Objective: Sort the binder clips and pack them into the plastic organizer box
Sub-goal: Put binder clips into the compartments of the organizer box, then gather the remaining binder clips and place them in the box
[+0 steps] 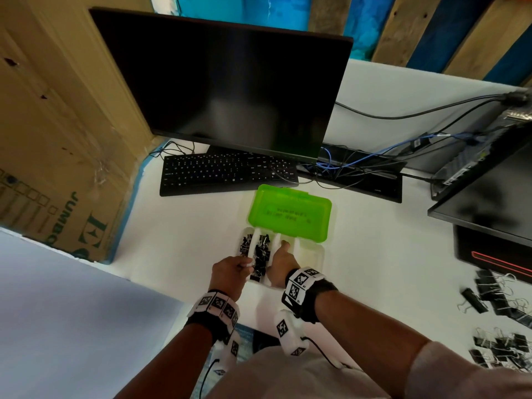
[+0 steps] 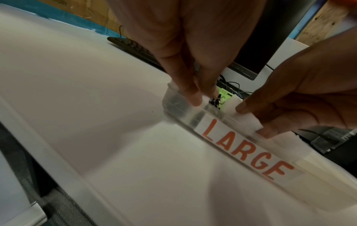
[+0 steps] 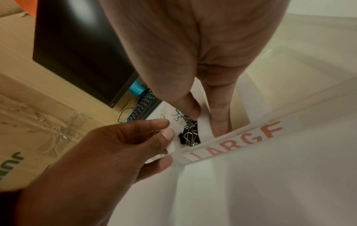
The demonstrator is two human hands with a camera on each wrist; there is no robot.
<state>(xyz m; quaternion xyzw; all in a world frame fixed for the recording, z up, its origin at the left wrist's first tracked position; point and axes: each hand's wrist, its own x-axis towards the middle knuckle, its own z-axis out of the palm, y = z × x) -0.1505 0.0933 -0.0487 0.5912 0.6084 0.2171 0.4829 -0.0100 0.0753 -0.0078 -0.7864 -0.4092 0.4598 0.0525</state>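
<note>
The clear organizer box lies on the white desk with its green lid folded back. Black binder clips fill its two left compartments; the compartments to the right look empty. A red LARGE label runs along the front wall. My left hand pinches a white divider strip at the near left of the box. My right hand pinches the divider beside it, thumb on the clip side, finger in the adjoining compartment. Loose clips lie far right.
A black keyboard and a dark monitor stand just behind the box. A cardboard carton is at the left. Cables and a second screen are at the right. More loose clips sit near the right edge.
</note>
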